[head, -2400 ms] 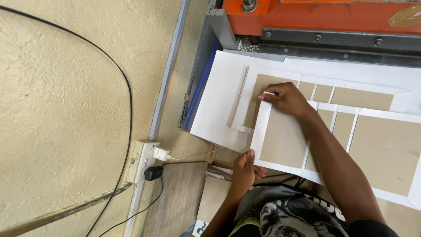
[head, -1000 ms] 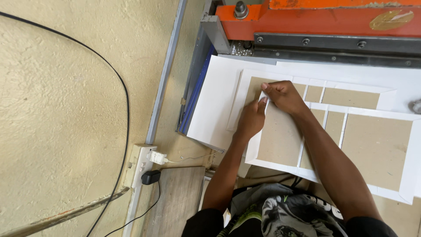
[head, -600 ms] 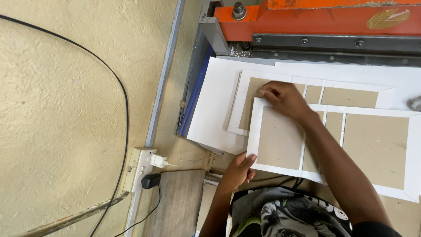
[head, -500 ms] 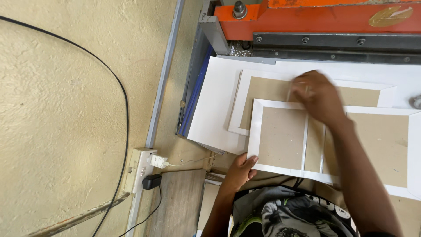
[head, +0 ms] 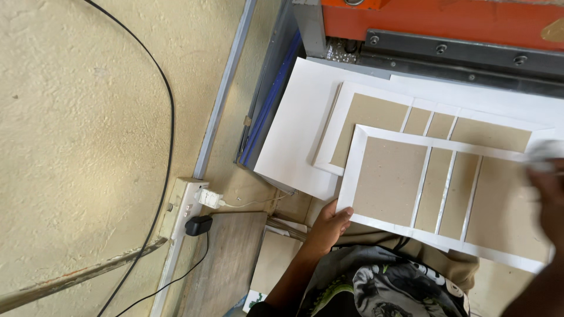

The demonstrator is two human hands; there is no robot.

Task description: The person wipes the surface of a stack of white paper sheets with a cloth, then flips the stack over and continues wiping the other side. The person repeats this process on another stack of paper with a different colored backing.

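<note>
Head view, looking down on a work surface. The left hand (head: 329, 228) grips the near left corner of the upper cover (head: 437, 196), a white-bordered sheet with four brown board panels set side by side; the fingers (head: 339, 214) curl over its white edge, half closed, thumb hidden beneath. The right hand (head: 547, 176) lies blurred at the far right end of the same cover, apparently pressing a pale cloth or paper wad (head: 543, 154) against it; how far this hand is closed cannot be told.

Just beyond the left hand, partly under the upper cover, lies a second cover (head: 376, 114) of the same make, its left and far edges showing. Both rest on a large white sheet (head: 296, 132) whose near left corner overhangs the table edge (head: 264, 111), a grey and blue band running away from the left hand. Farther out, across the top, stands an orange machine (head: 440, 23) with a dark bolted bar, close against the sheets' far edges.

Left of the left hand the floor (head: 82, 135) lies open, crossed by a black cable (head: 170, 117), with a power strip (head: 185, 205) holding a white plug and a black plug, and a grey plank (head: 226, 258) beside it
</note>
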